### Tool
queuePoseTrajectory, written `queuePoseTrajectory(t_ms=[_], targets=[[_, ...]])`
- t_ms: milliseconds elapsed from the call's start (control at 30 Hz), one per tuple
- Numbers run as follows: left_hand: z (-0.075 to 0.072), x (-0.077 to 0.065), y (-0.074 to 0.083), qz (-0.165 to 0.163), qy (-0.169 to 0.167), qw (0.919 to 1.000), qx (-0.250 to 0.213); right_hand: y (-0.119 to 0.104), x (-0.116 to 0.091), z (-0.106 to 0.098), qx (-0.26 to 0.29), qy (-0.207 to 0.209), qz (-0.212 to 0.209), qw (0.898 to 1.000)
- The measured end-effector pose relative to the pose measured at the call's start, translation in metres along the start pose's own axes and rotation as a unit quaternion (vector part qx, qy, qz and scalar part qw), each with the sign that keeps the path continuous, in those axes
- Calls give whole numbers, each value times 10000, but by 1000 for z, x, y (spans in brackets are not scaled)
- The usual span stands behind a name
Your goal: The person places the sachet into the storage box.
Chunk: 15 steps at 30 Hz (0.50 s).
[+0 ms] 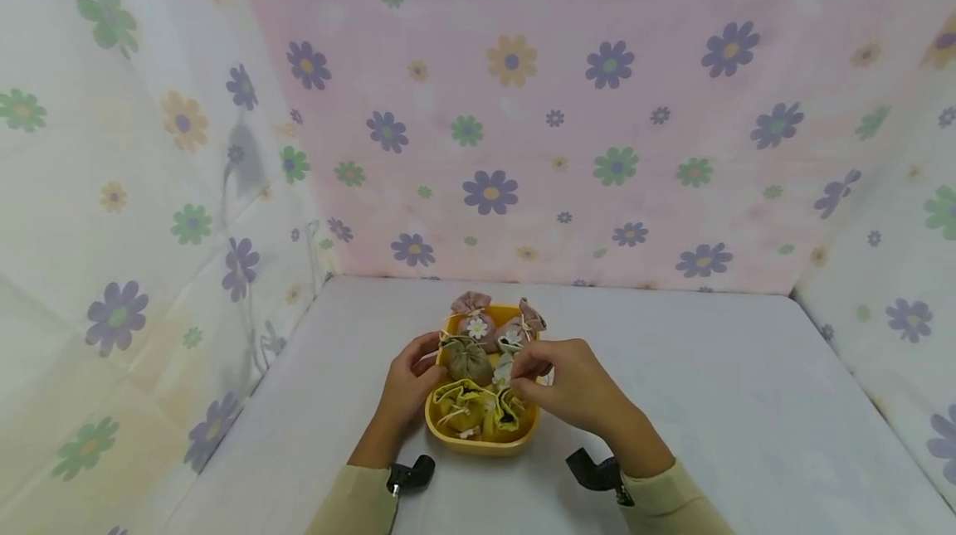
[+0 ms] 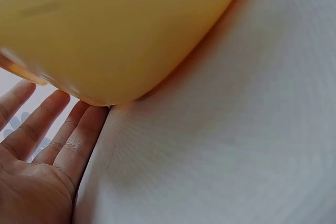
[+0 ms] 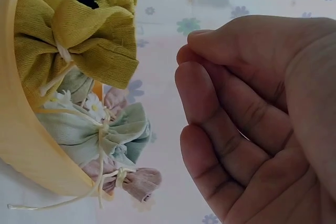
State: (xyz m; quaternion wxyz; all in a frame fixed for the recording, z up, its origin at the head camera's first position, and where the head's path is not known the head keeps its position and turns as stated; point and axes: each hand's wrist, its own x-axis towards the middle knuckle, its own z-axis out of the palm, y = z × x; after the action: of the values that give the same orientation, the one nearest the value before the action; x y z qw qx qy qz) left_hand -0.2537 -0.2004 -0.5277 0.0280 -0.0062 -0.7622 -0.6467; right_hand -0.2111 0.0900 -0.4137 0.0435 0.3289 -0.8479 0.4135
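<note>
A yellow plastic basket holds several small drawstring cloth pouches. Two mustard-yellow pouches are at the near end, an olive-brown pouch and a pale green pouch in the middle, pink pouches at the far end. White daisy ornaments hang on some. My left hand rests at the basket's left side, fingers extended against its wall in the left wrist view. Above the basket's right side hovers my right hand, fingers curled and thumb tip against the forefinger; nothing shows between them, and the pouches are apart from it.
The basket stands on a white-covered table. Flower-printed cloth hangs behind it and along both sides. A black wrist camera sits at the left cuff, another black camera at the right. Loose cords trail over the basket's rim.
</note>
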Motion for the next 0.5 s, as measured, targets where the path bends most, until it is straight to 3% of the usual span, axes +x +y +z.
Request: queuePoseTrajectory(t_ms=[233, 500], targets=[[3, 1, -1, 25, -24, 10000, -26, 1, -2, -9, -116, 170, 77, 9998], [7, 4, -1, 54, -48, 10000, 34, 6, -7, -27, -351, 756, 252, 9962]])
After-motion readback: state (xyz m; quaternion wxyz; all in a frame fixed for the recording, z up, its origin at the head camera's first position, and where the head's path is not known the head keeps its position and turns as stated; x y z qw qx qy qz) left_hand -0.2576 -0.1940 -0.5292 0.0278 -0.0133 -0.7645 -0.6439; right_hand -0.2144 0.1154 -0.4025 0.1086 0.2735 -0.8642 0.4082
